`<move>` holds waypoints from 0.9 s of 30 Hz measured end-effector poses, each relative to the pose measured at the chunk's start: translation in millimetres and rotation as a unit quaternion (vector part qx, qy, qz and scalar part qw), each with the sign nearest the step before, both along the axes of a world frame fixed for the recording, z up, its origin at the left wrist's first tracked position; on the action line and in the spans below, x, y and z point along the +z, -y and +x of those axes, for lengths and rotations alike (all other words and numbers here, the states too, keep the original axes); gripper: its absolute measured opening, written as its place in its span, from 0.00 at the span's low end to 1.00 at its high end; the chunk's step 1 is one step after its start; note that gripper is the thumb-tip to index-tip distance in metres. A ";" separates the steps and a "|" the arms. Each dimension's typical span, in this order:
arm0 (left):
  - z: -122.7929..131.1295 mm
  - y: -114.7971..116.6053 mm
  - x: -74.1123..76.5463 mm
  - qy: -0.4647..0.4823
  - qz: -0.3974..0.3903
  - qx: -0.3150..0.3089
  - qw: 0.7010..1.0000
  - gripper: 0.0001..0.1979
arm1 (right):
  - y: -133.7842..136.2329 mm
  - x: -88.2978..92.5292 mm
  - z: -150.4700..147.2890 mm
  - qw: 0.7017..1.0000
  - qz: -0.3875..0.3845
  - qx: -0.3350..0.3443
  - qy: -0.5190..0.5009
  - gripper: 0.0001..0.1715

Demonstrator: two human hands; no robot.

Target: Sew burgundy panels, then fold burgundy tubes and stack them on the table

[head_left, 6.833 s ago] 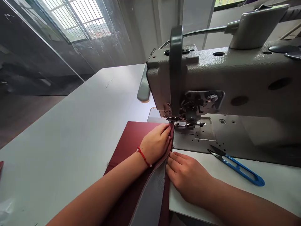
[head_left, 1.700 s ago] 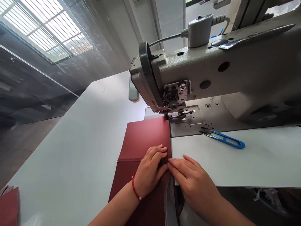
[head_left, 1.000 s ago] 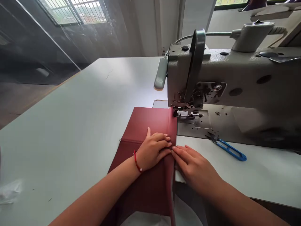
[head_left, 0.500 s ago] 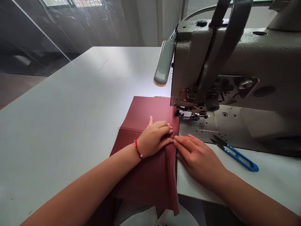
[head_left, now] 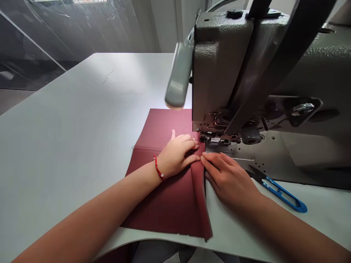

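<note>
- The white worktop (head_left: pixel 68 120) spreads over the left and centre of the frame, its near edge curving along the bottom.
- A grey industrial sewing machine (head_left: pixel 219 65) fills the upper right.
- The maroon leather-like panel (head_left: pixel 167 204) lies on the worktop in the centre, its upper right part reaching the presser foot (head_left: pixel 203 139); a folded strip runs along its right edge, and a stitched seam (head_left: pixel 148 149) crosses its left part.
- The right hand (head_left: pixel 229 175), right of centre, pinches the panel's right edge between bunched fingertips.
- The left hand (head_left: pixel 177 153) rests palm down on the panel, grasping nothing, little finger spread and thumb tip near the right fingertips.
- Blue-handled thread snips (head_left: pixel 282 193) lie at lower right, blades pointing upper left, just beside the right hand.
- A pale lamp head (head_left: pixel 178 76) hangs tilted at the machine's left end.
- A red beaded bracelet (head_left: pixel 157 168) circles the left wrist.
- A loose thread (head_left: pixel 108 76) lies at upper left on the worktop.
</note>
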State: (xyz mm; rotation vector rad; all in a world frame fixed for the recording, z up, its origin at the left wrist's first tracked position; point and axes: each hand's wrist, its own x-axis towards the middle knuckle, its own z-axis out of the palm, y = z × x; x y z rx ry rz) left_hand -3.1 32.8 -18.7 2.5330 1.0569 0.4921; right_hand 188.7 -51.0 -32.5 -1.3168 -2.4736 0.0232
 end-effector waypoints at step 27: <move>7.7 -37.8 -10.8 -0.005 0.096 -0.038 0.995 0.10 | -16.1 4.3 -1.9 0.998 0.016 -0.052 0.013 0.18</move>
